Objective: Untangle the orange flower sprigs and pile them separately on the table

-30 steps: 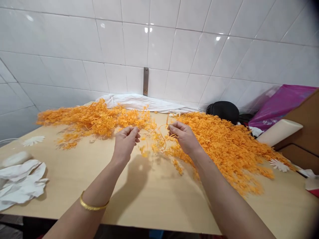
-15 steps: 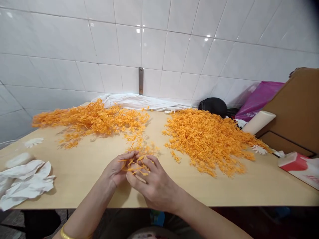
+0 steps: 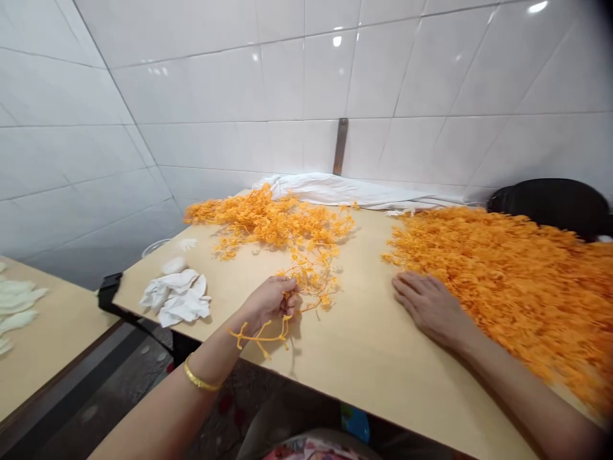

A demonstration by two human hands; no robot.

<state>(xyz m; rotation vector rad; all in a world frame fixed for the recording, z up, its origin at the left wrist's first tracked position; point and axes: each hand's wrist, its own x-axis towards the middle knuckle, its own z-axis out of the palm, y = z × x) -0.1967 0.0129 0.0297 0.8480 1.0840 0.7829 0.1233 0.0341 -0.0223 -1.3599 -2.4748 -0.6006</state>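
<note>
My left hand (image 3: 276, 299) is closed around an orange plastic flower stem (image 3: 263, 338), whose bare forked end sticks out below the fist. Beyond the fingers, orange flower strands (image 3: 313, 271) lie on the table and run toward the tangled left heap (image 3: 268, 217). Whether these strands belong to the held stem I cannot tell. My right hand (image 3: 428, 306) rests palm down, fingers extended, beside the left edge of the large pile of small orange flowers (image 3: 498, 262). Nothing shows in it, though its palm is hidden.
Crumpled white tissues (image 3: 184, 300) and a white rounded object (image 3: 173, 265) lie at the left. A white cloth (image 3: 330, 190) runs along the tiled wall, and a black case (image 3: 550, 201) stands behind the right pile. Another table (image 3: 29, 345) is across a gap at far left.
My hands have parted: both were on the orange stem, and now only the left holds it. The right has moved out to the flower pile. The view has swung left.
</note>
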